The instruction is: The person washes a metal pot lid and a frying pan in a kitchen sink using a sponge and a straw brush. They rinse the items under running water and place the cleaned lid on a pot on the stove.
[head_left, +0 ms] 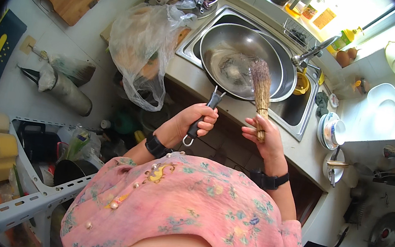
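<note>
My left hand is wrapped around the black handle of a large metal wok, which rests over the double sink, partly above another round metal pan. A little murky water lies in the bottom of the wok. In my right hand is the bound lower end of a bundled straw brush. The brush's darker bristle tips reach into the wok at its right side. The steel faucet stands behind the pans, to the right.
Left of the sink sits a clear plastic bag with things inside. A yellow strainer is in the right basin. Stacked bowls stand at the counter's right; bottles and eggs line the ledge. A metal rack is at lower left.
</note>
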Tool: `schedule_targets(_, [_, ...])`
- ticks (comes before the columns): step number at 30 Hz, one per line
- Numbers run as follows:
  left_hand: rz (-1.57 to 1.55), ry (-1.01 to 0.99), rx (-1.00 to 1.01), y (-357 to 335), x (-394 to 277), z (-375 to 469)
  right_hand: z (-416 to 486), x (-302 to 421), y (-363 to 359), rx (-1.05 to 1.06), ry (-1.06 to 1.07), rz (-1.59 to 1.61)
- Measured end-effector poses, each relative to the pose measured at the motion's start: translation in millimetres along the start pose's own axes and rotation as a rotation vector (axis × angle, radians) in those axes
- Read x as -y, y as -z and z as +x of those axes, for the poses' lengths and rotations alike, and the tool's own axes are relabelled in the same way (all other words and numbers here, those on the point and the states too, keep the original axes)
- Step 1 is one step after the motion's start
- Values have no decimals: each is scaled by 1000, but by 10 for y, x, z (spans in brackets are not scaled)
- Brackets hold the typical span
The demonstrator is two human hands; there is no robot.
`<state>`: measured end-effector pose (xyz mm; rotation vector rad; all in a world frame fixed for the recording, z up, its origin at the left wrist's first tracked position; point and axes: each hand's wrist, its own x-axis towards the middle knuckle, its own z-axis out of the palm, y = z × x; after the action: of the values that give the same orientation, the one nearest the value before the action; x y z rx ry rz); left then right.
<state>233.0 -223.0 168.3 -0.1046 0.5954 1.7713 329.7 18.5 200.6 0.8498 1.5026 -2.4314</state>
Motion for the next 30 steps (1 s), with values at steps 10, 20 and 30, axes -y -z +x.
schedule_targets(10, [294, -115, -232, -498, -374, -315, -293, 148, 742, 67, 70, -244])
schedule_targets(20, [401, -331, -483, -1001, -383, -388, -43, 417, 1381, 172, 85, -248])
schedule_targets(30, [473, -449, -738, -1053, -366, -198, 239, 534, 1683, 271, 23, -248])
